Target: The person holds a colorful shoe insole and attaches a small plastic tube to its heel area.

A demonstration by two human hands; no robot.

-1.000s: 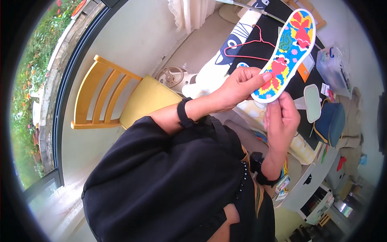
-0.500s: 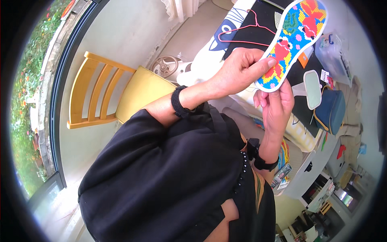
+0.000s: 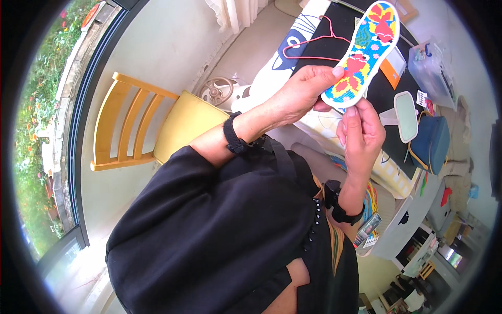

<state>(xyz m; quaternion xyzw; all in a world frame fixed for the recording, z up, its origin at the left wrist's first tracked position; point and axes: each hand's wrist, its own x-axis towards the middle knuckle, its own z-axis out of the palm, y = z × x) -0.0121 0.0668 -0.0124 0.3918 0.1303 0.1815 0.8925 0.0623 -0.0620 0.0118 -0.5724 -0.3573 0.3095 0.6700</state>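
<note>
An embroidered insole (image 3: 361,58) with a white edge and red, yellow, blue and green stitching is held up over the table, its patterned face toward me. My left hand (image 3: 308,93) grips it near the lower end, thumb on the stitched face and fingers mostly hidden behind. Just below, my right hand (image 3: 362,128) is closed at the insole's bottom edge, thumb and fingertips pinched at the rim. Whether a needle or thread is between those fingertips is too small to tell.
On the table's black surface (image 3: 323,31) lie a pink hanger (image 3: 314,57) and an orange-and-white packet (image 3: 391,70). A pale green oval mirror-like piece (image 3: 407,118), a blue bag (image 3: 430,144) and a clear plastic box (image 3: 430,70) stand to the right. A yellow chair (image 3: 185,125) is at left.
The insole has shifted left and looks smaller, farther from me. My left hand has moved a little left with it, while my right hand remains at the lower edge.
</note>
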